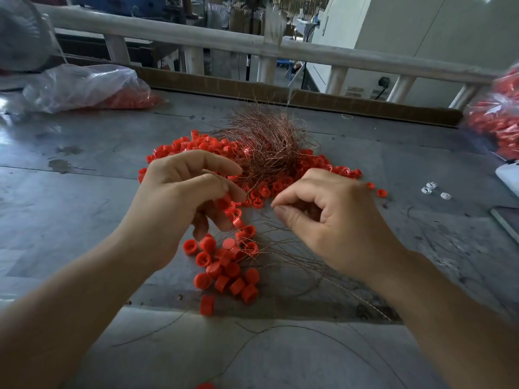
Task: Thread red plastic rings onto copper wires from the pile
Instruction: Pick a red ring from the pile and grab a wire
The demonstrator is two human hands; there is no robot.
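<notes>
A pile of red plastic rings (196,146) spreads across the grey table, with a tangled bundle of copper wires (266,138) lying on top of it. My left hand (179,197) holds a string of red rings (234,217) threaded on wire, fingers curled round it. My right hand (328,217) pinches a thin copper wire (271,204) between thumb and forefinger, just right of the string. Threaded rings (224,265) lie heaped near the table's front, with wire ends (323,270) trailing to the right under my right wrist.
Clear plastic bags of red rings lie at the back left (92,88) and right edge (497,119). A few small white parts (434,190) sit at the right. Loose wires (280,329) curl on the table's front. A white railing (224,42) runs behind the table.
</notes>
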